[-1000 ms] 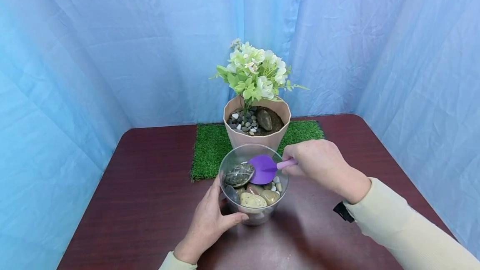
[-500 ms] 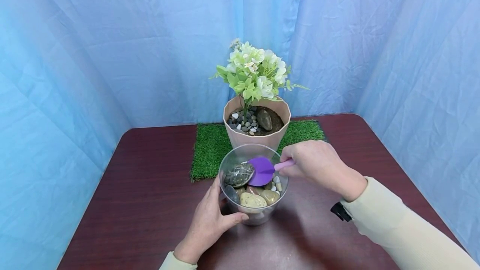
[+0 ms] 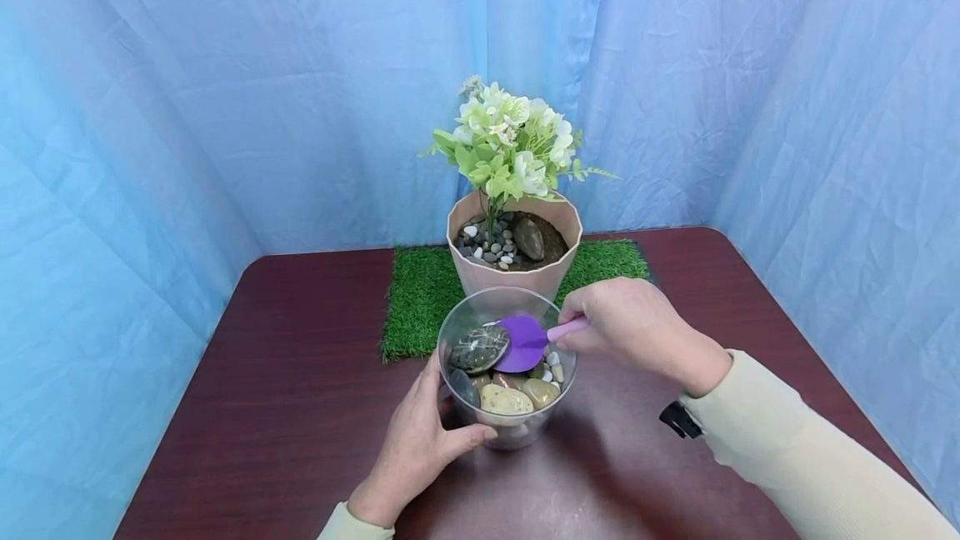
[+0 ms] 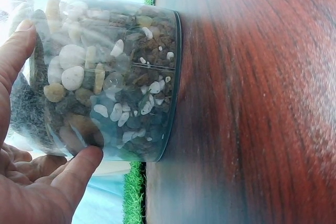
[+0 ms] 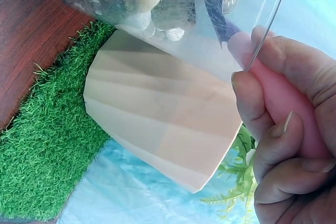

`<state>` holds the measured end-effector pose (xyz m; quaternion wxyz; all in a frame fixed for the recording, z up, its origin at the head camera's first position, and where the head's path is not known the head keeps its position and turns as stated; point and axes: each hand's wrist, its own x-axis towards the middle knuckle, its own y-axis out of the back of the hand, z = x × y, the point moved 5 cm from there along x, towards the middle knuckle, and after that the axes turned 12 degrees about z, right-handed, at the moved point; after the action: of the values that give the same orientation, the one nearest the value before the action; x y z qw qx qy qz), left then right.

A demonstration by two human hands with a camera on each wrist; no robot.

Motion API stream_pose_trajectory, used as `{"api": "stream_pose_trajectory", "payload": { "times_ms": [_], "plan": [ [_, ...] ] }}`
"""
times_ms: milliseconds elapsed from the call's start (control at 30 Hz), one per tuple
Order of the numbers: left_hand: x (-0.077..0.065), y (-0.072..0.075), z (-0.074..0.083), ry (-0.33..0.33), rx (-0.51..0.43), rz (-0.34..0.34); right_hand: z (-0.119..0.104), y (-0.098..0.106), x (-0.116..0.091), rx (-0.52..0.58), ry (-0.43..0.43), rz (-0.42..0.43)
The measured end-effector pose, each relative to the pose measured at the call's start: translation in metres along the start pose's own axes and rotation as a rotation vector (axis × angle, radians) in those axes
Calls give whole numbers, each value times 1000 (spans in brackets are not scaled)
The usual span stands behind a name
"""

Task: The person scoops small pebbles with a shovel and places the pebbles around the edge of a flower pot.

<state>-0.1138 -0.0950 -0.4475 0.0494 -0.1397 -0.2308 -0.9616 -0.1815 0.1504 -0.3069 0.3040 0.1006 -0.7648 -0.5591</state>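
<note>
My left hand (image 3: 416, 438) grips the left side of a clear plastic pot (image 4: 113, 77), thumb across its near side. Inside it lie white and brown pebbles with larger stones on top, among them a dark white-veined stone (image 3: 478, 348) and a cream stone (image 3: 506, 400). With curled fingers my right hand (image 3: 637, 332) holds a toy shovel by its pink handle (image 5: 289, 100), right at the pot's rim. The shovel's purple blade (image 3: 523, 343) is inside the pot, its left edge against the dark stone. Its lower edge overlaps the stones.
Just behind the clear pot stands a beige planter (image 5: 163, 103) with soil, pebbles, a brown stone (image 3: 528, 239) and white flowers (image 3: 517, 136). It sits on an artificial grass mat (image 3: 420, 307) on the dark red table (image 3: 300, 373). Blue curtains (image 3: 300, 90) hang around the table.
My right hand has shifted the shovel slightly left and down inside the pot, then nearly stopped. My left hand and the pot have stayed put.
</note>
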Motion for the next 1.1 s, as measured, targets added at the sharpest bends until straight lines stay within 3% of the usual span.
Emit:
{"api": "stream_pose_trajectory", "payload": {
  "times_ms": [333,867,1100],
  "plan": [
    [0,0,0,-7,7,3,-8,5,2,-18,30,50],
    [-1,2,0,-26,20,12,-14,1,7,-26,46,42],
    [-1,1,0,-25,44,13,-15,-4,8,-16,5,20]
  ]
}}
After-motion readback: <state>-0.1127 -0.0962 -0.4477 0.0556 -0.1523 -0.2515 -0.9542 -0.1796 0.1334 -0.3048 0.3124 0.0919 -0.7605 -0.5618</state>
